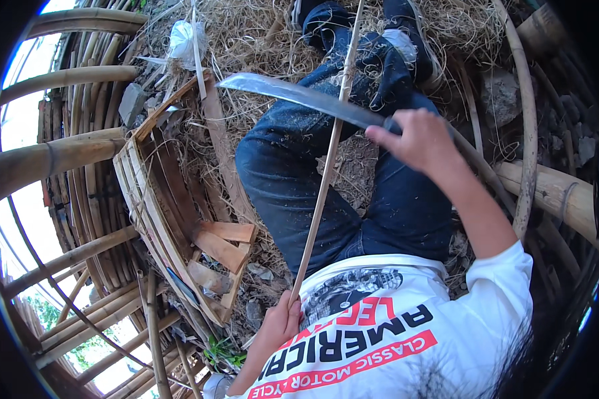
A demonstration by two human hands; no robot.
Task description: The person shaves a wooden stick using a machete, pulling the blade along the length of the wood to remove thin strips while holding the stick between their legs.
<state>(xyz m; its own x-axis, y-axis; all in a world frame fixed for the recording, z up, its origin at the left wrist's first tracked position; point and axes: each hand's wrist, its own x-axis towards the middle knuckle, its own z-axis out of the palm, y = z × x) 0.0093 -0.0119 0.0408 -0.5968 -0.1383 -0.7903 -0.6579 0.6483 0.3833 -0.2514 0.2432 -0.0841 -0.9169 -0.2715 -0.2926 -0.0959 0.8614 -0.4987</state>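
Observation:
My right hand (416,141) is closed round the handle of a long machete (293,94), whose curved blade points left above my thighs. The blade crosses a long, thin bamboo strip (321,199) near its middle; I cannot tell whether its edge bites in. Down by my waist, my left hand (281,327) grips the near end of the strip. From there the strip runs up and away between my legs, past my feet, leaning slightly right. Pale shavings cling to my blue jeans (279,173).
A wooden crate (140,179) with loose wood pieces (223,246) lies left of my legs. Bamboo poles (60,159) form a frame on the left, and a thick bamboo pole (552,193) lies right. Shavings (246,40) cover the ground beyond, near a white plastic bag (186,41).

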